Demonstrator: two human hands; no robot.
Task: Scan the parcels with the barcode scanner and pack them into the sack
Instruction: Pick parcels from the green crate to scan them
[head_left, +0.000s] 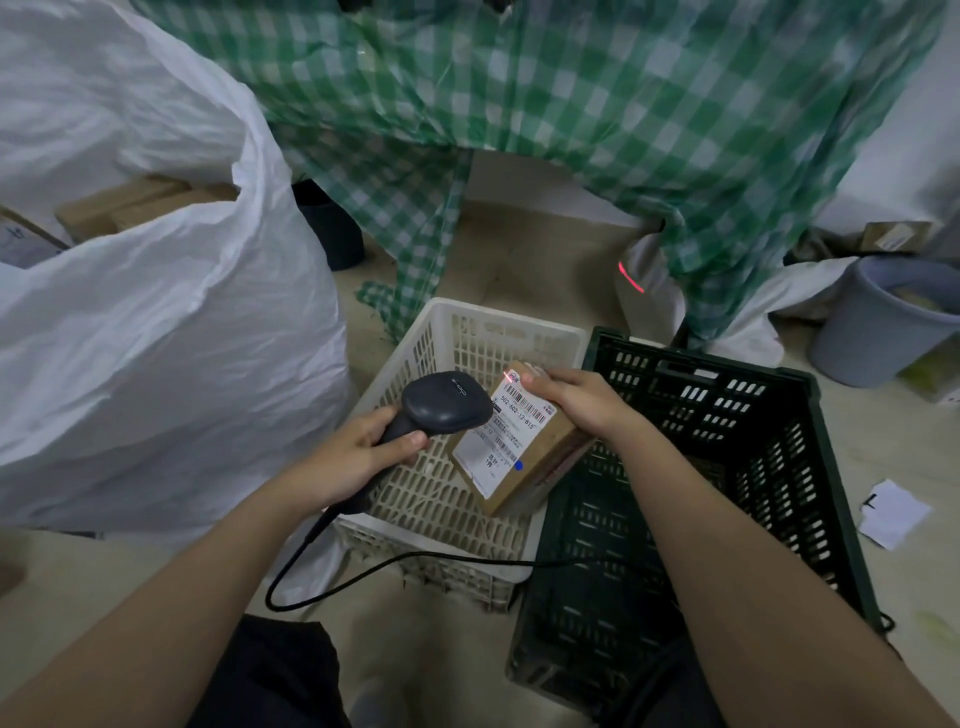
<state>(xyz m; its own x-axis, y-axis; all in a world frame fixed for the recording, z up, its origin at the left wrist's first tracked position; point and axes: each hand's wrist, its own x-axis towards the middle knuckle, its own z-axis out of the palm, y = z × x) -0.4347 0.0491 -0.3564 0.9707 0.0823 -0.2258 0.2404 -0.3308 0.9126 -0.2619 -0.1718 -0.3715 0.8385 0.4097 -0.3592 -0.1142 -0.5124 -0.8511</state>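
Head: brown labelled parcel (524, 441), tilted.

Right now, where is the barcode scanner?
The barcode scanner is in the left hand, centre of the head view, above the white basket and beside the parcel.

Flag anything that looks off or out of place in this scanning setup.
The scanner in the left hand throws its red line mostly past the parcel: only a glint on the label's top corner, the rest on the white bag beyond. A paper scrap lies on the floor.
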